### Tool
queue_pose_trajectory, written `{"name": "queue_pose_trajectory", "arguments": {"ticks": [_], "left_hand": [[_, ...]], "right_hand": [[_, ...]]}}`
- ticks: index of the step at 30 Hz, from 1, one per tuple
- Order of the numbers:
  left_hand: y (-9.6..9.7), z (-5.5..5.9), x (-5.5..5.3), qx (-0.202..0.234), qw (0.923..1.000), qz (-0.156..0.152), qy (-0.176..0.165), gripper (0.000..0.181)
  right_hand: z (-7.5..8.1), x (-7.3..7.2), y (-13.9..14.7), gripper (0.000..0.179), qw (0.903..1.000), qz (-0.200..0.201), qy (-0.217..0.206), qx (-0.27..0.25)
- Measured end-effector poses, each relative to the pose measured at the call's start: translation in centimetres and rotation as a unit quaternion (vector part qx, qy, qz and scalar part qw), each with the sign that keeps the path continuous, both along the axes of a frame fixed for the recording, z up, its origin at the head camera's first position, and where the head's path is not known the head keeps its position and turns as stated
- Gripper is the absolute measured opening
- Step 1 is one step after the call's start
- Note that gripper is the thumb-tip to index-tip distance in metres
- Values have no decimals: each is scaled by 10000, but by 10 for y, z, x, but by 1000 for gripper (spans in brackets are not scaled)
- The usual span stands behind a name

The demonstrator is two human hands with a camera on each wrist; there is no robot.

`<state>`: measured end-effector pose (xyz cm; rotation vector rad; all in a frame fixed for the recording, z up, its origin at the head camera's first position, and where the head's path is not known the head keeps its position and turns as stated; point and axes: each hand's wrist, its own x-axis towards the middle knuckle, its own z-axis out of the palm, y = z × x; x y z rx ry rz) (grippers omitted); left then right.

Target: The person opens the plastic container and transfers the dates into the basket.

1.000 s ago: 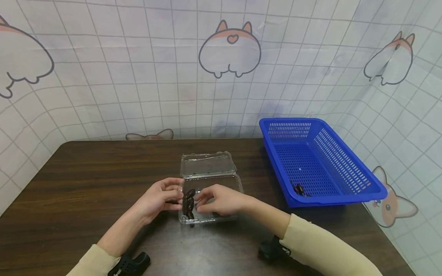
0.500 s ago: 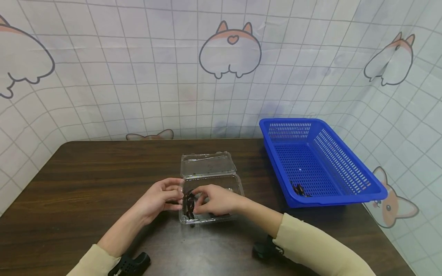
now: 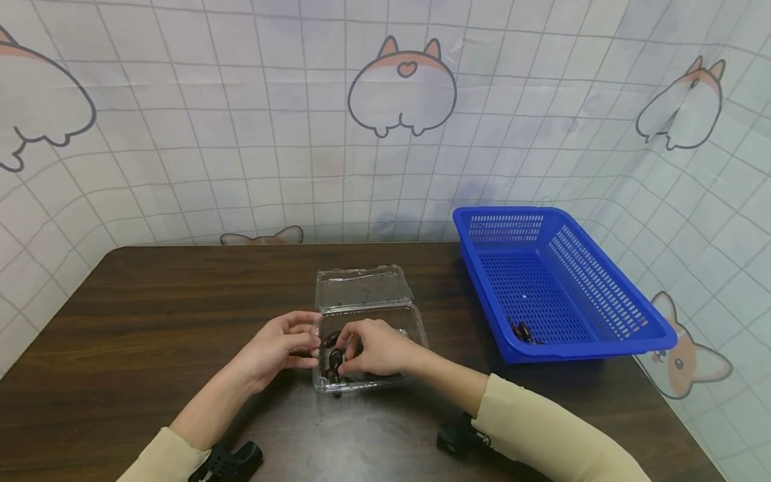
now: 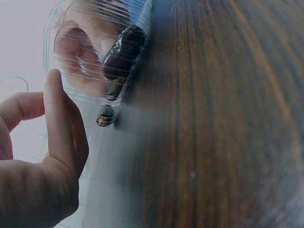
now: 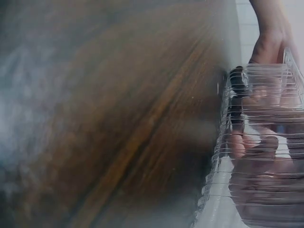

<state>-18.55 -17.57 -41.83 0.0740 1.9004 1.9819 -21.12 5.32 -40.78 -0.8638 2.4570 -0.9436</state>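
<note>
A clear plastic clamshell box [image 3: 385,387] stands on the table with its lid [image 3: 361,289] folded back. Several dark brown, glossy oblong pieces [image 4: 124,53] lie in a row along its left wall. My left hand [image 3: 278,349] rests its loosely extended fingertips against that wall from outside. My right hand [image 3: 376,348] reaches inside the box, thumb and index finger pinching one dark glossy piece [image 3: 334,360]. Seen through the ribbed plastic in the right wrist view, the right hand [image 5: 261,180] is partly distorted.
A blue slotted plastic basket [image 3: 482,294] stands on the right of the table, with a few similar dark pieces [image 3: 521,331] in its near left corner. The dark wood table [image 3: 181,294] ends at a white gridded wall covering [image 3: 241,134].
My right hand has moved slightly left onto the dark pieces, its thumb and index finger closing round one, which has shifted and turned a little. My left hand stays in place.
</note>
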Motion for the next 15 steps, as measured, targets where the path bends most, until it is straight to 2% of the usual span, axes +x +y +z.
{"name": "queue_pose_trajectory", "arguments": {"ticks": [7,15], "left_hand": [[0,3,1,15,10000,-43,59,58],[0,1,1,-15,10000,-14,9,57]], "right_hand": [[1,1,-2,21,9997,141,195,-106],[2,0,-1,19,9995,316,20,35]]}}
